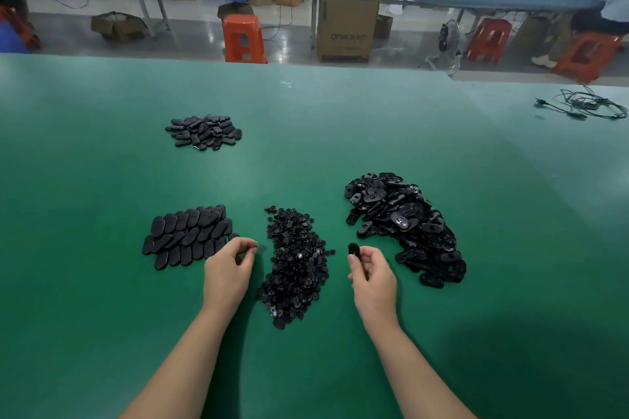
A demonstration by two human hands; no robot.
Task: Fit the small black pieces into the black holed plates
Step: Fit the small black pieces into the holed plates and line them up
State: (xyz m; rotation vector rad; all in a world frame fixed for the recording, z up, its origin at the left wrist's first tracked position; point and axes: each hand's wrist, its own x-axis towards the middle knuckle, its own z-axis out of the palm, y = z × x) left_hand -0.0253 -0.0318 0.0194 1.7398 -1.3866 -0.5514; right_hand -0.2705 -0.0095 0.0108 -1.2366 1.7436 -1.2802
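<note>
A heap of small black pieces (pixel 294 262) lies on the green table between my hands. To its right spreads a large pile of black holed plates (pixel 405 224). My right hand (pixel 372 274) grips one black plate (pixel 354 250) upright, just left of that pile. My left hand (pixel 229 265) hovers at the left edge of the small-piece heap, its fingers curled, thumb and forefinger pinching a tiny black piece (pixel 255 246). Neat overlapping rows of black plates (pixel 189 236) lie just beyond my left hand.
A smaller loose pile of black plates (pixel 204 132) sits further back on the left. A tangle of black cable (pixel 585 104) lies at the table's far right. Beyond the far edge stand orange stools (pixel 243 39) and a cardboard box (pixel 345 29).
</note>
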